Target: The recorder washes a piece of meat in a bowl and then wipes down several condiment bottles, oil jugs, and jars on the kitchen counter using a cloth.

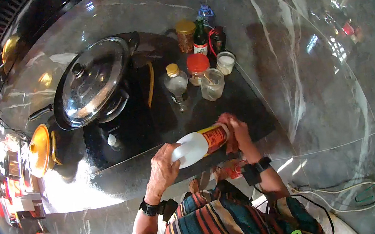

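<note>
A white plastic bottle (192,150) with a red and yellow label lies tilted on its side above the counter's front edge. My left hand (164,168) grips it by the top end, where the cap is hidden. Against its base, my right hand (240,131) presses a reddish cloth (232,145), partly covered by my fingers. Just beyond the bottle stand a clear bottle with a yellow cap (176,83), an open glass jar with a spoon (212,85), a red-lidded jar (198,67) and a small jar of white contents (226,62).
A wok with a glass lid (94,83) sits on the black cooktop (123,143) at left, its handle sticking out leftward. Behind the jars are a green glass bottle (200,35), a gold-lidded jar (186,37) and a dark bottle (219,40). An orange lid (40,150) stands far left.
</note>
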The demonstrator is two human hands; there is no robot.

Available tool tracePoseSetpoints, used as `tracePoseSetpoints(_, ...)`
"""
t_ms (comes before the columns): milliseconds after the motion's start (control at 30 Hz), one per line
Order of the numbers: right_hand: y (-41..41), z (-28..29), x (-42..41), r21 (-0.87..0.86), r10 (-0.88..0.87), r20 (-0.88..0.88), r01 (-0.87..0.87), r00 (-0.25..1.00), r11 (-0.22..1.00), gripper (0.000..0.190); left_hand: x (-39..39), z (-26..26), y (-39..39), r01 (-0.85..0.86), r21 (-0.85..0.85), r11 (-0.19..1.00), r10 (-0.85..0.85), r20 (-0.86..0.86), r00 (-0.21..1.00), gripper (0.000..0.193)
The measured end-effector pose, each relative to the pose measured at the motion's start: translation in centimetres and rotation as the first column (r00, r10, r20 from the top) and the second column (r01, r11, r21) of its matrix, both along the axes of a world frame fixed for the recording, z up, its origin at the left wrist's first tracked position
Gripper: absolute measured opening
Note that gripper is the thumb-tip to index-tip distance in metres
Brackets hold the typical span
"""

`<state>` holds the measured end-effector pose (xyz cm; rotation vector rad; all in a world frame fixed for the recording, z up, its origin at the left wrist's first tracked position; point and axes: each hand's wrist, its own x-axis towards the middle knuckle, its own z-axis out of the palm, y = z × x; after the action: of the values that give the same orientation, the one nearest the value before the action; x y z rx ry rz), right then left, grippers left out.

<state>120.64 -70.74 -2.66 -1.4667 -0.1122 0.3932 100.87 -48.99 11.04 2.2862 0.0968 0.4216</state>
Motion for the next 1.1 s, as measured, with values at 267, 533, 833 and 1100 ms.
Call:
tracePoseSetpoints(267, 2.5, 13.1, -7.1, -0.200, 0.305, 0.587, -0.231, 0.750, 0.952, 0.027, 1.7, -3.4, -0.9, -0.073, 0.165, 0.984, 0.015, 0.328, 0.945, 0.031)
tracePoseSetpoints(533, 2.2, 12.4, -10.1, -0.184, 0.413, 0.455, -0.371, 0.789, 0.910, 0.036, 2.1, -7.0, -1.8, -0.277, 0.133, 0.952, 0.151, 0.581, 0.800, 0.036)
tracePoseSetpoints(833, -1.4, -1.9, -6.8, -0.096, 0.304, 0.028, -0.301, 0.952, 0.949, 0.042, 3.6, -4.2, -2.2, 0.233, 0.420, 0.877, -0.416, 0.423, 0.805, 0.034)
tracePoseSetpoints(1100, -2.1, -4.4, -5.8, 0.040, -0.188, -0.204, 0.200, 0.961, 0.979, 0.040, 5.9, -3.5, -4.9, -0.290, 0.359, 0.887, 0.127, 0.412, 0.902, 0.066)
